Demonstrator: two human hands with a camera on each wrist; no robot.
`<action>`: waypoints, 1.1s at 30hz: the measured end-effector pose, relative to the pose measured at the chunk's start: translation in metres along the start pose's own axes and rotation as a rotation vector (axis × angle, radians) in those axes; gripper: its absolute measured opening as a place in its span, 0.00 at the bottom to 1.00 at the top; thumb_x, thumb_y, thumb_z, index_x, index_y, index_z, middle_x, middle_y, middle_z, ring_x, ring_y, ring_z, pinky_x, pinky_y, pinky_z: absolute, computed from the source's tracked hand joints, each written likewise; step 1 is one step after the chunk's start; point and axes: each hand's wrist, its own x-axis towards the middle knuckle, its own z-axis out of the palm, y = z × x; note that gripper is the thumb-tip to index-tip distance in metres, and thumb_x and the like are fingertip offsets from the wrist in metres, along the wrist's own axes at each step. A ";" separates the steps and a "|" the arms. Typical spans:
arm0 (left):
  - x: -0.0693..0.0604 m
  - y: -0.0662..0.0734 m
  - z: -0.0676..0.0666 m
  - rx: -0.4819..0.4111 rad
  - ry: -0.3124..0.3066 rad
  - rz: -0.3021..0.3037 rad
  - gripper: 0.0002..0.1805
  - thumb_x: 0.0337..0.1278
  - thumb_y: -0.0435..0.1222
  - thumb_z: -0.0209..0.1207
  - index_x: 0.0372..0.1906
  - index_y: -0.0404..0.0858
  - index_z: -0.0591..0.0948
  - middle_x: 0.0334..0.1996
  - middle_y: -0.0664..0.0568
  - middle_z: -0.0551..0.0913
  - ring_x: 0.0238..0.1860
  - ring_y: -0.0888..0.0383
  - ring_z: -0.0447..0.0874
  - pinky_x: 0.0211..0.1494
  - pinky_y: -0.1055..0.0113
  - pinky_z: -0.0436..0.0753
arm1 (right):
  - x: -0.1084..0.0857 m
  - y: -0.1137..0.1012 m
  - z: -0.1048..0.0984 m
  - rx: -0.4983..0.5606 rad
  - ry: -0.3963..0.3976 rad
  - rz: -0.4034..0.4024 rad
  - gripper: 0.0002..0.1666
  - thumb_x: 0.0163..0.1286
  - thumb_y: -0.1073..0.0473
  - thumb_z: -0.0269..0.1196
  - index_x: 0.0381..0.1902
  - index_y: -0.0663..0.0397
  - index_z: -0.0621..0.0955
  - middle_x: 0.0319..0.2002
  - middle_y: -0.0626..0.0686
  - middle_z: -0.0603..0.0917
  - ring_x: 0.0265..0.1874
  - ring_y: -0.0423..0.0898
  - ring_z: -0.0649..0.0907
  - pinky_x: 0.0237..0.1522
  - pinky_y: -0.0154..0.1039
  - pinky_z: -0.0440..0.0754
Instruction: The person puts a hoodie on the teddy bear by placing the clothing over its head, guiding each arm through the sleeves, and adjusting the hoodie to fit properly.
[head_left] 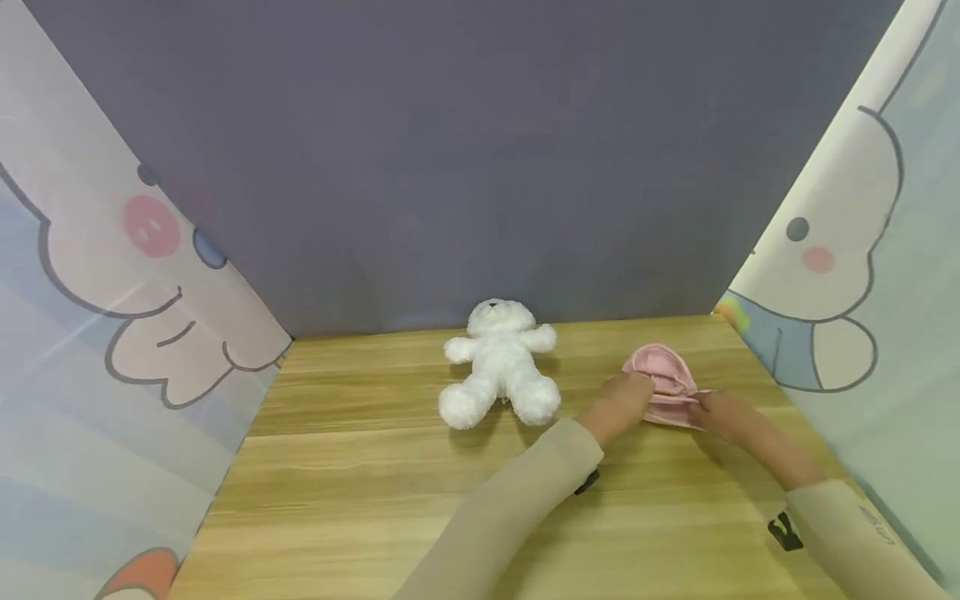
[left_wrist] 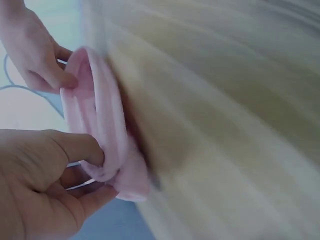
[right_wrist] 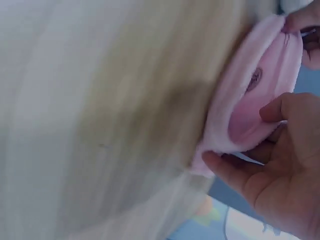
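Note:
A small pink cloth garment (head_left: pixel 660 371) lies toward the right of the wooden table, its rounded part pointing away from me. My left hand (head_left: pixel 621 403) pinches its left edge, and my right hand (head_left: pixel 722 415) grips the right edge. Between the hands the open rim is spread; the left wrist view shows the thick folded edge of the garment (left_wrist: pixel 112 120) beside the left thumb. Inside the garment (right_wrist: pixel 245 117), the right wrist view shows a small dark round mark. Its exact kind is not clear. A white plush bear (head_left: pixel 501 362) lies on its back, left of the hands.
The wooden tabletop (head_left: pixel 360 492) meets a dark grey panel (head_left: pixel 480 167) behind the bear. Pale walls with cartoon animals rise at the left (head_left: pixel 90 267) and right (head_left: pixel 840 250), the right one near my right arm.

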 end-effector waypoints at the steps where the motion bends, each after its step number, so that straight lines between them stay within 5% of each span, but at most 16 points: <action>1: 0.001 0.004 -0.005 0.003 -0.001 -0.007 0.08 0.69 0.34 0.60 0.35 0.53 0.82 0.38 0.64 0.85 0.35 0.66 0.81 0.36 0.72 0.80 | -0.001 0.001 -0.002 0.006 0.016 0.017 0.11 0.71 0.63 0.57 0.32 0.65 0.81 0.24 0.58 0.83 0.25 0.58 0.84 0.31 0.56 0.82; 8: 0.018 0.011 -0.063 0.054 0.012 0.041 0.10 0.73 0.35 0.57 0.45 0.54 0.84 0.47 0.65 0.85 0.48 0.67 0.82 0.47 0.75 0.81 | 0.001 0.007 -0.027 -0.071 0.255 -0.022 0.17 0.67 0.67 0.59 0.19 0.53 0.69 0.15 0.47 0.69 0.16 0.48 0.69 0.19 0.50 0.70; 12: 0.026 -0.008 -0.107 0.039 -0.034 0.032 0.12 0.73 0.32 0.57 0.50 0.53 0.83 0.49 0.62 0.84 0.48 0.65 0.81 0.47 0.73 0.81 | 0.014 -0.007 -0.044 -0.089 0.377 -0.049 0.18 0.68 0.67 0.56 0.18 0.52 0.67 0.14 0.45 0.64 0.15 0.47 0.65 0.18 0.45 0.64; 16: 0.024 -0.044 -0.140 0.034 -0.013 0.087 0.11 0.71 0.29 0.57 0.50 0.47 0.83 0.47 0.58 0.83 0.46 0.61 0.81 0.46 0.71 0.81 | 0.033 -0.036 -0.064 -0.054 0.395 -0.021 0.15 0.73 0.66 0.50 0.23 0.56 0.69 0.15 0.47 0.63 0.16 0.47 0.65 0.21 0.44 0.64; 22: 0.004 -0.097 -0.170 0.191 0.093 0.176 0.14 0.73 0.28 0.52 0.57 0.40 0.80 0.53 0.51 0.84 0.56 0.54 0.82 0.56 0.67 0.81 | 0.068 -0.080 -0.079 -0.037 0.444 -0.019 0.09 0.75 0.65 0.47 0.36 0.65 0.72 0.15 0.51 0.67 0.15 0.51 0.68 0.19 0.51 0.68; 27: -0.020 -0.134 -0.187 0.237 0.110 0.130 0.19 0.77 0.29 0.50 0.67 0.38 0.74 0.63 0.49 0.79 0.64 0.52 0.76 0.64 0.66 0.77 | 0.095 -0.115 -0.087 0.036 0.382 -0.009 0.15 0.78 0.64 0.45 0.49 0.70 0.75 0.21 0.60 0.74 0.19 0.58 0.74 0.22 0.58 0.74; 33: -0.056 -0.183 -0.196 0.156 0.212 0.080 0.15 0.76 0.27 0.48 0.58 0.37 0.79 0.55 0.47 0.83 0.57 0.49 0.79 0.56 0.62 0.81 | 0.131 -0.146 -0.080 0.079 0.436 -0.104 0.17 0.78 0.67 0.49 0.59 0.67 0.77 0.41 0.71 0.84 0.40 0.68 0.83 0.41 0.66 0.79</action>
